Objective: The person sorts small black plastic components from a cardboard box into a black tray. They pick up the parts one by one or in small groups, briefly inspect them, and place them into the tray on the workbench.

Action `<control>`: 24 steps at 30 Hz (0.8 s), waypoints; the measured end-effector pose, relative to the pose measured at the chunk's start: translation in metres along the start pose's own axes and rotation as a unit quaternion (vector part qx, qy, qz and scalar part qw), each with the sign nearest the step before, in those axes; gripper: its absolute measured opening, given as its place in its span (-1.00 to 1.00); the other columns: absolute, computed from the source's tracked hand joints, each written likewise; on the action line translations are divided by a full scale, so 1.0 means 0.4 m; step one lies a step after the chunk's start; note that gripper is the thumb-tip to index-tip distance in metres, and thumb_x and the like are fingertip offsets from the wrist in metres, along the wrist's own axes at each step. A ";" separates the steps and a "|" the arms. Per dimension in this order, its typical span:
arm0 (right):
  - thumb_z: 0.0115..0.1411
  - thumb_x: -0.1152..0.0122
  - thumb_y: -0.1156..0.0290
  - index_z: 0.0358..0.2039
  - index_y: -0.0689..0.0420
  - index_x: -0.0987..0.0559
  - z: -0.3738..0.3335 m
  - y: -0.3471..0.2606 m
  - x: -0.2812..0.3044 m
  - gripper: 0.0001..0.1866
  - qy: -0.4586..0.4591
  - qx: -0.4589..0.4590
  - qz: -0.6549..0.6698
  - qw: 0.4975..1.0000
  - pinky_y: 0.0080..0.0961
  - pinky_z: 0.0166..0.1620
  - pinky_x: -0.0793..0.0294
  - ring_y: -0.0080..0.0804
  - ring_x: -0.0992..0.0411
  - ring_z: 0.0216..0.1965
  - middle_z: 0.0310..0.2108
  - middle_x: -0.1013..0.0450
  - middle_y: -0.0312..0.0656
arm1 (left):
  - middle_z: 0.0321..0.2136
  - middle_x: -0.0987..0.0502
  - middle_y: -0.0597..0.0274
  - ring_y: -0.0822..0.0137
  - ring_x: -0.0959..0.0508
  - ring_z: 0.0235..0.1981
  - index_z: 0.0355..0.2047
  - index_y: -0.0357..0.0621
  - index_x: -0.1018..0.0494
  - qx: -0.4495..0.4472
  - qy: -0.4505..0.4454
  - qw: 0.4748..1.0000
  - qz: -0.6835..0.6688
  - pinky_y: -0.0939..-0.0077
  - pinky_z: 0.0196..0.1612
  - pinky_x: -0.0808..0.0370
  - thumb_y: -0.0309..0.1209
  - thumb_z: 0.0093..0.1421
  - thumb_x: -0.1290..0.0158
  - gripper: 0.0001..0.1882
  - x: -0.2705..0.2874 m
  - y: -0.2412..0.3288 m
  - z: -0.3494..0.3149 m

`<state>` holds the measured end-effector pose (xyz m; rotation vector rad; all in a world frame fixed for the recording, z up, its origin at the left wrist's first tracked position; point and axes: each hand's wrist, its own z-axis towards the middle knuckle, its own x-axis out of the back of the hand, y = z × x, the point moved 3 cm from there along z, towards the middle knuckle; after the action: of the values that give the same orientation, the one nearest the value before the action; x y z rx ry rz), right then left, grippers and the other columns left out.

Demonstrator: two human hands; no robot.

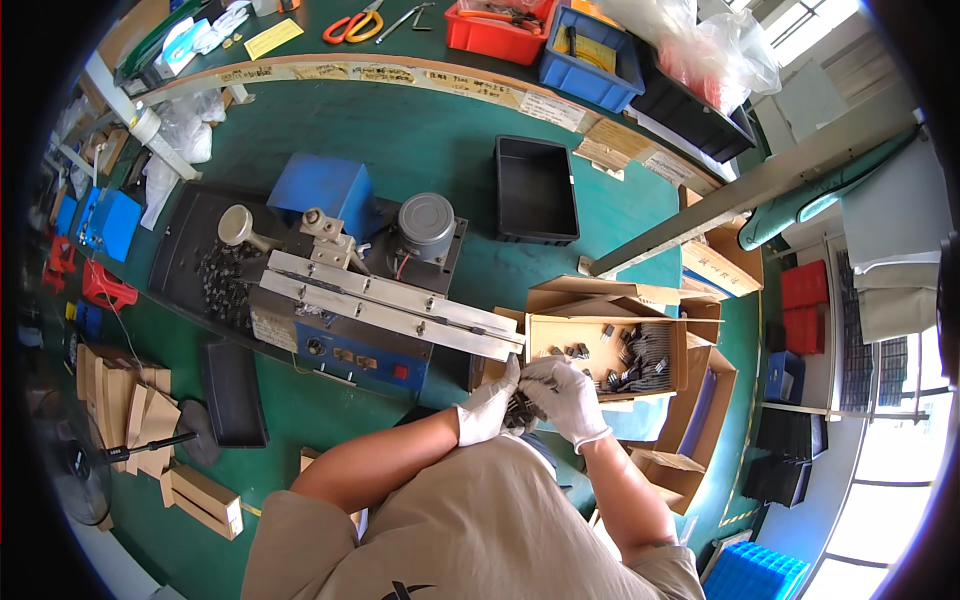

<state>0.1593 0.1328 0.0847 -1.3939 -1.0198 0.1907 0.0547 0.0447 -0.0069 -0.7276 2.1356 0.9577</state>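
Gloved hands pinching dark components, cardboard box edge

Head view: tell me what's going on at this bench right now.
A person in white gloves works at a green table. The left hand and right hand are together over a bunch of small dark parts, just below the end of a metal rail on a blue machine. Beside them, an open cardboard box holds more such parts. An empty black tray sits farther back.
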 end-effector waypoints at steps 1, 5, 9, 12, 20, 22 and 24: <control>0.20 -0.30 0.44 -0.17 0.30 -0.64 -0.002 0.003 0.007 -0.77 0.015 -0.074 0.065 0.995 -0.42 -0.19 -0.54 -0.32 -0.58 -0.30 -0.32 -0.60 -0.02 | -0.39 -0.60 0.19 0.33 -0.59 -0.44 -0.14 -0.11 -0.49 0.003 -0.006 1.000 0.002 0.45 -0.35 -0.57 0.40 0.30 0.30 -0.21 -0.002 0.003 0.001; 0.25 -0.21 0.58 -0.14 0.33 -0.58 0.001 0.000 0.033 -0.82 0.093 -0.099 0.112 0.984 -0.63 -0.22 -0.55 -0.58 -0.52 -0.31 -0.34 -0.57 -0.18 | -0.44 -0.60 0.21 0.37 -0.57 -0.49 -0.23 -0.10 -0.51 0.019 -0.007 1.000 -0.006 0.52 -0.52 -0.45 0.35 0.34 0.31 -0.25 -0.017 0.022 -0.005; 0.20 -0.15 0.68 -0.05 0.21 -0.61 0.030 -0.004 0.050 -0.70 0.101 0.099 -0.048 0.989 -0.49 -0.20 -0.50 -0.40 -0.49 -0.33 -0.34 -0.51 -0.17 | -0.46 -0.59 0.24 0.38 -0.55 -0.53 -0.25 -0.07 -0.51 0.018 -0.003 0.999 -0.026 0.54 -0.61 -0.37 0.32 0.37 0.30 -0.30 -0.018 0.022 -0.006; 0.16 -0.14 0.72 0.16 0.11 -0.52 0.051 -0.032 0.060 -0.47 0.036 0.148 -0.201 0.968 -0.31 -0.16 -0.50 -0.17 -0.49 -0.29 -0.31 -0.49 -0.07 | -0.48 -0.57 0.24 0.37 -0.53 -0.56 -0.25 -0.05 -0.51 0.029 0.006 0.999 -0.041 0.55 -0.62 -0.36 0.30 0.38 0.30 -0.31 -0.011 0.011 0.004; 0.14 -0.17 0.67 0.13 0.16 -0.47 0.088 -0.101 0.026 -0.50 0.016 0.177 -0.225 0.958 -0.14 -0.08 -0.51 0.04 -0.52 -0.16 -0.16 -0.53 0.07 | -0.46 -0.59 0.17 0.36 -0.53 -0.56 -0.22 -0.08 -0.47 0.013 0.013 0.998 -0.060 0.54 -0.61 -0.34 0.29 0.40 0.30 -0.32 -0.003 0.013 -0.009; 0.14 -0.19 0.67 0.11 0.16 -0.50 0.097 -0.095 0.005 -0.52 0.012 0.197 -0.198 0.960 -0.16 -0.07 -0.52 0.04 -0.53 -0.17 -0.15 -0.54 0.06 | -0.45 -0.60 0.14 0.36 -0.53 -0.57 -0.21 -0.09 -0.47 0.012 0.024 0.997 -0.073 0.54 -0.60 -0.34 0.28 0.40 0.29 -0.33 0.000 0.011 -0.017; 0.13 -0.22 0.64 0.10 0.15 -0.50 0.107 -0.088 -0.011 -0.53 0.013 0.214 -0.186 0.959 -0.15 -0.09 -0.53 0.07 -0.53 -0.19 -0.18 -0.54 0.04 | -0.45 -0.61 0.13 0.36 -0.53 -0.56 -0.21 -0.08 -0.46 0.014 0.036 0.996 -0.079 0.53 -0.59 -0.35 0.26 0.41 0.30 -0.34 -0.002 0.018 -0.024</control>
<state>0.1122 0.1521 0.1067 -0.7955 -1.1217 0.1043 0.0468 0.0412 0.0016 -0.9143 2.1138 0.8283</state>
